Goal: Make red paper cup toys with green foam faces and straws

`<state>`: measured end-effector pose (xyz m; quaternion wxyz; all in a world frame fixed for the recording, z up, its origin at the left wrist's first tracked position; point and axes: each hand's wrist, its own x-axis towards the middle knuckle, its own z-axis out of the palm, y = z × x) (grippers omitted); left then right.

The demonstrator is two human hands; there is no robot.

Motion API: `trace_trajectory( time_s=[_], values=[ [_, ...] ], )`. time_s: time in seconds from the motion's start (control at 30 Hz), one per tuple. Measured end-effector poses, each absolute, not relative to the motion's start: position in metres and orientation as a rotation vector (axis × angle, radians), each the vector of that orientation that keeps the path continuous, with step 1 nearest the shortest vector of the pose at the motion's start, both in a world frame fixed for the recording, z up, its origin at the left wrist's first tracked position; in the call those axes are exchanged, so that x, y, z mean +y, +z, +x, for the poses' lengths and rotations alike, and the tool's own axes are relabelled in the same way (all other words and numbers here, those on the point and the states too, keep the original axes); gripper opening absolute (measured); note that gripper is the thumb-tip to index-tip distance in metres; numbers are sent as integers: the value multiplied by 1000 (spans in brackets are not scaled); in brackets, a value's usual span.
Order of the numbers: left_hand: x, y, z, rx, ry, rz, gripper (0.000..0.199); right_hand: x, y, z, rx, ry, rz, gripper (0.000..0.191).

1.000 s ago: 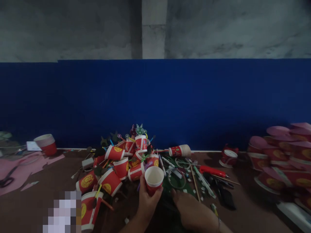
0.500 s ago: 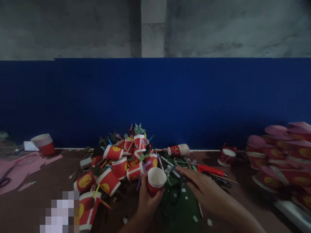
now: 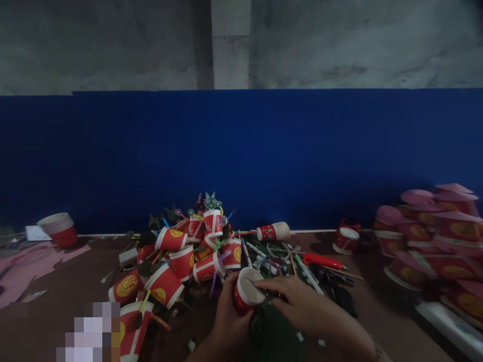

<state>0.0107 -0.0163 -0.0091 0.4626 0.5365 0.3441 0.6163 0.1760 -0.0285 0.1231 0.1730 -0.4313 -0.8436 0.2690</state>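
Upright but tilted a little to the right, a red paper cup (image 3: pixel 245 300) with a white rim is held in my left hand (image 3: pixel 228 314), whose fingers and thumb wrap round its sides. My right hand (image 3: pixel 298 300) reaches in from the right, its index finger at the cup's rim and opening. The other fingers are curled, and whether they pinch something small cannot be made out. Left of the cup lies a heap of red cups (image 3: pixel 164 285) with straws and cut-out figures. Beneath my hands is a dark green sheet (image 3: pixel 281 329) with small white scraps.
A red-handled tool (image 3: pixel 322 260), pens and a toppled stack of cups (image 3: pixel 273 232) lie behind my right hand. Cups with pink paper tops (image 3: pixel 418 231) are piled at the right. At the left are stacked cups (image 3: pixel 58 230) and pink paper (image 3: pixel 30 269).
My right hand has moved left and down from the pens to the cup's opening. The cup in my left hand has tilted and shifted slightly right. The view has turned slightly.
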Motion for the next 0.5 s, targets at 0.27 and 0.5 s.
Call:
trace_trajectory(
  time_s=[0.27,0.5],
  values=[
    [-14,-11,8,938,1516,1498,55,-28,121,172,-2374,808,-1173,56],
    [-11,-14,5,1011,1696,1624,56,-26,122,168,-2320,873,-1154,59]
  ],
)
